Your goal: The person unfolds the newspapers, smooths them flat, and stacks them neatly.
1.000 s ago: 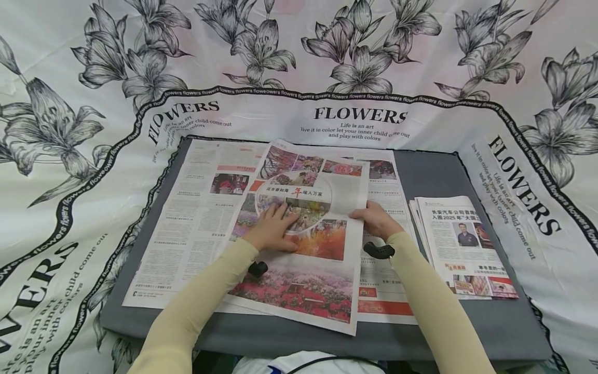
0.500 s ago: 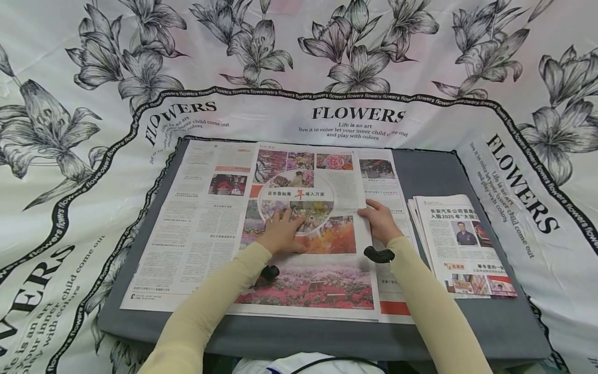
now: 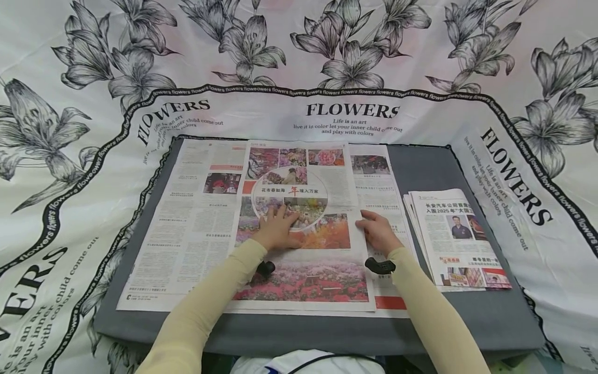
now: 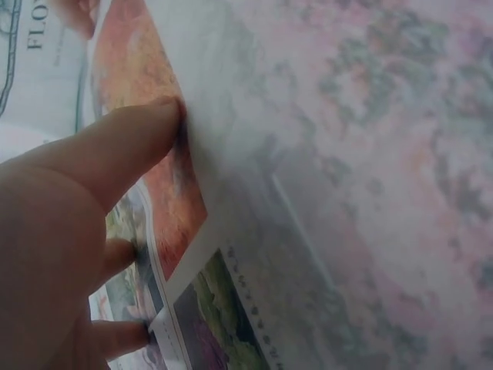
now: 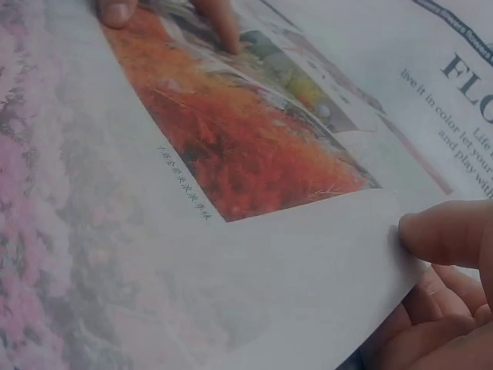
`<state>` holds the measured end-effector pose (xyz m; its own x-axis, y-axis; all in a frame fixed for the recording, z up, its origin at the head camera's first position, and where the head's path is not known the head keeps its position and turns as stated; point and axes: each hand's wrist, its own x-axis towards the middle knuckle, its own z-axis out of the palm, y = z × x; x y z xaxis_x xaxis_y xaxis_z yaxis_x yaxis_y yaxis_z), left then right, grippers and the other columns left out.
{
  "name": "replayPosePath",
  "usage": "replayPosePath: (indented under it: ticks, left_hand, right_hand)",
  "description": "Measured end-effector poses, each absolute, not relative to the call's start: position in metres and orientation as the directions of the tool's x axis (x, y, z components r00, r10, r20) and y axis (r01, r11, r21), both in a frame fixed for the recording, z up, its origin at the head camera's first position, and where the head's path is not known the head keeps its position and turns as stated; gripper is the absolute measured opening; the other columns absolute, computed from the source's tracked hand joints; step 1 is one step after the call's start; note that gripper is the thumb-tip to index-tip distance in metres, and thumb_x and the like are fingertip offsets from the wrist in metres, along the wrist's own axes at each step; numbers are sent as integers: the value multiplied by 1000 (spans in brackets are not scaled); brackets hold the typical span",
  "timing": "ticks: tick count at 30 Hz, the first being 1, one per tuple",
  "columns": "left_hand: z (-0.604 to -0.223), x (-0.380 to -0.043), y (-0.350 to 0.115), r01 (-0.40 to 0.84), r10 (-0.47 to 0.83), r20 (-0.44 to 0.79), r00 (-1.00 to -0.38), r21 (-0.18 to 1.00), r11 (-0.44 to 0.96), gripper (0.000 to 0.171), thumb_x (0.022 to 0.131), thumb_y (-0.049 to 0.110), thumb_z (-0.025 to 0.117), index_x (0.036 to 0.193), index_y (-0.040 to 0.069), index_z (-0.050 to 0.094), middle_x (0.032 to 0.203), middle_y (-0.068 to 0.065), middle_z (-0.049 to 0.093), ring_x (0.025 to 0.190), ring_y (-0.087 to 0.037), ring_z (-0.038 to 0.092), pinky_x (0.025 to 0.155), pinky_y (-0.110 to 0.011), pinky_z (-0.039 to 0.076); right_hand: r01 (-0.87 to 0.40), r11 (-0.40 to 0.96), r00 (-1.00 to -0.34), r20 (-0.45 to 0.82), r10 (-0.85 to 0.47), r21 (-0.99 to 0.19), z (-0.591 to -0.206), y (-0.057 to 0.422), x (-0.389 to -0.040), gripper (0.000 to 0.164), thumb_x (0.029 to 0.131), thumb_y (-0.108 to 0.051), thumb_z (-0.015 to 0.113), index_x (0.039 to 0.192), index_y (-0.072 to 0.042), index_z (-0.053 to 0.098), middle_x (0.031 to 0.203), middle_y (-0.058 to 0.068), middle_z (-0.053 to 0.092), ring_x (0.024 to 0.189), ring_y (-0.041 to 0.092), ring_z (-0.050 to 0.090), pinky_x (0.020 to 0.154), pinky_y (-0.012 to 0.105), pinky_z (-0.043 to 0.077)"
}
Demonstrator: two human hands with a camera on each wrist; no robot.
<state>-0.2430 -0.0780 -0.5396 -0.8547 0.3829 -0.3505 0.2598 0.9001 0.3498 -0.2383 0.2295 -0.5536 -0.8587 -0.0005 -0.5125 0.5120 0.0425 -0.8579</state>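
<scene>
A newspaper page with flower photos (image 3: 303,280) lies over a wider spread newspaper sheet (image 3: 182,249) in the head view. My left hand (image 3: 277,231) rests on the middle of that page, fingers spread and straight. The left wrist view shows its thumb (image 4: 139,131) pressed on the paper by an orange photo. My right hand (image 3: 379,232) is at the page's right edge. Up close, the right thumb (image 5: 439,231) lies on top of the edge with the other fingers curled beneath, so the hand pinches the page (image 5: 308,285).
To the right lies a folded stack of newspapers (image 3: 458,244), apart from the spread sheet. All of it is on a grey table (image 3: 299,332). A white cloth printed with flowers (image 3: 345,119) surrounds the table at the back and sides.
The flower page was slanted, its lower corner past the table's front edge side; it has turned square with the sheet beneath and lies flatter. Both hands stay on it.
</scene>
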Motion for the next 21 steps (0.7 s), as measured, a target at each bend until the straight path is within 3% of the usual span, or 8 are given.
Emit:
replayPosePath:
  ticks: [4, 10, 16, 18, 21]
  left_hand:
    - [-538, -246, -80, 281, 403, -344, -848, 352, 893, 89, 87, 59, 74, 161, 32, 32, 171, -16, 11, 155, -53, 5, 116, -77, 19]
    - [-534, -245, -80, 285, 401, -349, -847, 338, 897, 89, 87, 58, 74, 161, 31, 33, 171, -17, 14, 155, -53, 8, 115, -78, 22]
    - [-529, -249, -67, 318, 389, -283, -877, 267, 910, 84, 89, 66, 67, 159, 28, 38, 161, -21, 32, 146, -51, 30, 109, -71, 38]
    - [-528, -253, -60, 342, 406, -242, -881, 268, 901, 84, 89, 64, 67, 158, 27, 38, 161, -22, 32, 145, -52, 31, 110, -70, 37]
    - [-529, -260, -51, 355, 428, -233, -873, 296, 887, 84, 90, 61, 69, 159, 28, 35, 166, -21, 22, 150, -53, 21, 114, -73, 29]
  right_hand:
    - [496, 56, -868, -496, 3, -867, -555, 229, -236, 63, 104, -6, 51, 162, -7, 26, 160, 18, 40, 108, 7, 61, 81, 20, 56]
    - [481, 81, -875, -483, -11, -873, -555, 228, -232, 61, 105, -8, 51, 161, -6, 27, 159, 19, 41, 103, 4, 63, 82, 20, 56]
    - [472, 103, -880, -474, 1, -876, -555, 228, -229, 61, 104, -7, 52, 161, -5, 28, 157, 20, 43, 97, 2, 64, 82, 20, 57]
    - [470, 102, -882, -471, 7, -877, -555, 228, -229, 61, 104, -7, 53, 160, -5, 29, 157, 20, 44, 96, 1, 65, 81, 20, 57]
    - [463, 105, -885, -465, 11, -880, -556, 227, -229, 61, 104, -7, 53, 160, -4, 30, 156, 21, 45, 94, 0, 65, 80, 20, 57]
